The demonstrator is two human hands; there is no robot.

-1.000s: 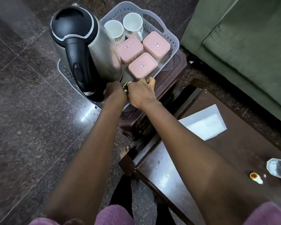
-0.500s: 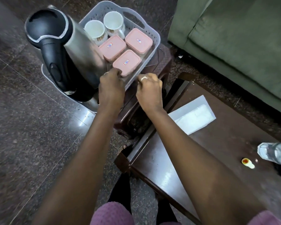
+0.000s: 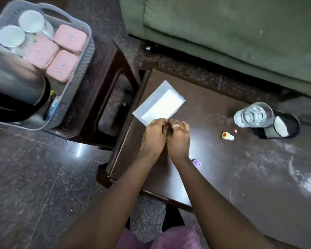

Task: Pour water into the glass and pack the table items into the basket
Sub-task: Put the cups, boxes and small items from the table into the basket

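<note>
left grip [image 3: 153, 136] and right grip [image 3: 178, 138] sit knuckle to knuckle on the dark counter [image 3: 241, 169], fingers curled at the near corner of the white packet [image 3: 160, 105]; can't tell if either pinches it. the glass [image 3: 255, 115] of water stands far right, the basket [image 3: 75, 83] on a stool [image 3: 106, 65] to the left.

A dark speckled stone floor [image 3: 34, 177] is spreading over the left and lower view, thin tile seams crossing it. A small bright glare [image 3: 78, 150] is shining off it just beside a dark brown stool [image 3: 106, 60] with an open slot in its side. A low dark brown bench [image 3: 241, 168] is standing right of the stool, its glossy top showing pale scuffs and throwing back a soft reflection near the right edge, while a green upholstered sofa [image 3: 223, 33] is filling the upper right beyond the bench's far edge.
</note>
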